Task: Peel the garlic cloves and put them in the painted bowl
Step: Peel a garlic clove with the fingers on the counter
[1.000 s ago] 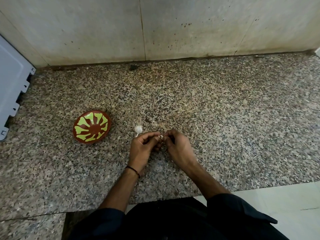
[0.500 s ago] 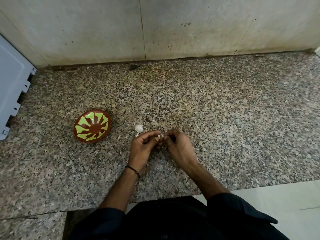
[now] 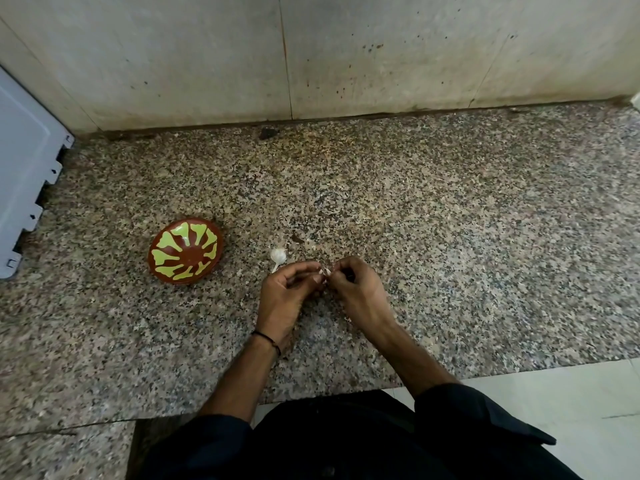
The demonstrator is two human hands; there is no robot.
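Over granite slab [image 3: 450, 237] nr painted bowl [image 3: 185, 251]: L hand [image 3: 284, 299], R hand [image 3: 360, 296] both pinch garlic clove [image 3: 326, 271].

Brown bowl [image 3: 186, 250], yellow-green petal pattern; white garlic bulb [image 3: 278, 256]; speckled granite counter [image 3: 450, 237].

A small whitish garlic clove [image 3: 326, 270], perhaps part-peeled, is held over the surface [image 3: 450, 237]. A garlic bulb [image 3: 278, 255] is laid nearby; the brown, green-patterned painted bowl [image 3: 186, 250] is set leftward.
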